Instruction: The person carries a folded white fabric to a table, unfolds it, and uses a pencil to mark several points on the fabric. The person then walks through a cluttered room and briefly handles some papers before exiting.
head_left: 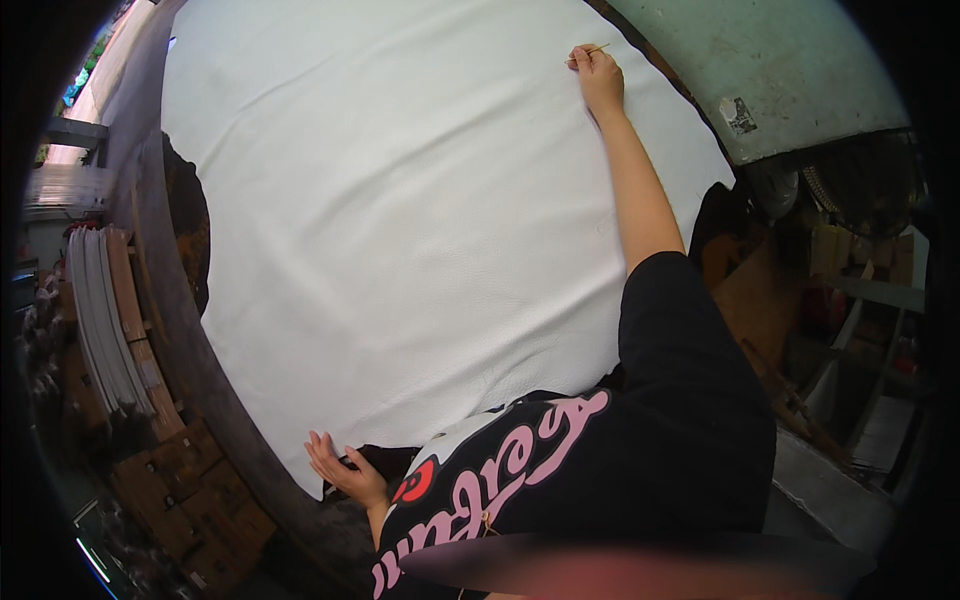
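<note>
White hide (400,220) spread flat; right hand (598,75) outstretched gripping a thin stick (592,51).

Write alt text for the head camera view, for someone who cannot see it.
A person leans over a large white leather-like sheet spread across a table, the right hand stretched to its far edge holding a thin stick-like tool. The left hand rests open at the sheet's near edge. Stacked boards stand at left.

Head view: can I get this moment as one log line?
right hand: holds thin stick on white sheet | left hand: open at sheet edge
</note>
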Available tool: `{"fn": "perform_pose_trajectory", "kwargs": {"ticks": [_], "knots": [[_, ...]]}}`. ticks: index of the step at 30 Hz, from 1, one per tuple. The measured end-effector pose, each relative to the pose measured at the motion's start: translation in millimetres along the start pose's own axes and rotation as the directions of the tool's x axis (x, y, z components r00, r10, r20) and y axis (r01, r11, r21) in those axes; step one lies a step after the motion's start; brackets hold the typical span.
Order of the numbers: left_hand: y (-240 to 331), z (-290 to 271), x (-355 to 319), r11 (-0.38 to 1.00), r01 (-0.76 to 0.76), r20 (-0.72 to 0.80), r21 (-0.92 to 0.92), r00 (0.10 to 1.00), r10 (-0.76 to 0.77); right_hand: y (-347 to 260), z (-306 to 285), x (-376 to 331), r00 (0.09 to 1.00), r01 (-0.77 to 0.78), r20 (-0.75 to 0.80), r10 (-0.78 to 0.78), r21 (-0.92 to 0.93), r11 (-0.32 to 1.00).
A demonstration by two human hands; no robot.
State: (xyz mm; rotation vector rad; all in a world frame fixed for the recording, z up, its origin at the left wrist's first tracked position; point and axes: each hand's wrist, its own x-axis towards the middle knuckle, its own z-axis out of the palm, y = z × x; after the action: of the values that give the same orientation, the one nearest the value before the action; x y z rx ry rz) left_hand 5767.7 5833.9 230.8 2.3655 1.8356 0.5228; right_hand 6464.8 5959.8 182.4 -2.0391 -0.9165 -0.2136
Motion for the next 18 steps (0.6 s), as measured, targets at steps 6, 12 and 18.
{"fn": "perform_pose_trajectory", "kwargs": {"ticks": [6, 12, 18], "knots": [[2, 1, 3, 0.999, 0.036, -0.005, -0.004, 0.999, -0.036, -27, -2, -27, 0.999, 0.029, 0.033, -0.028, -0.021, 0.999], [1, 2, 2, 1.000, 0.028, -0.011, -0.003, 1.000, -0.028, -55, 11, -43, 0.988, 0.051, 0.134, -0.071, 0.150, 0.987], [-3, 2, -3, 1.000, 0.019, -0.020, -0.017, 1.000, -0.019, -65, -1, -62, 0.982, 0.017, 0.183, -0.043, 0.141, 0.990]]}}
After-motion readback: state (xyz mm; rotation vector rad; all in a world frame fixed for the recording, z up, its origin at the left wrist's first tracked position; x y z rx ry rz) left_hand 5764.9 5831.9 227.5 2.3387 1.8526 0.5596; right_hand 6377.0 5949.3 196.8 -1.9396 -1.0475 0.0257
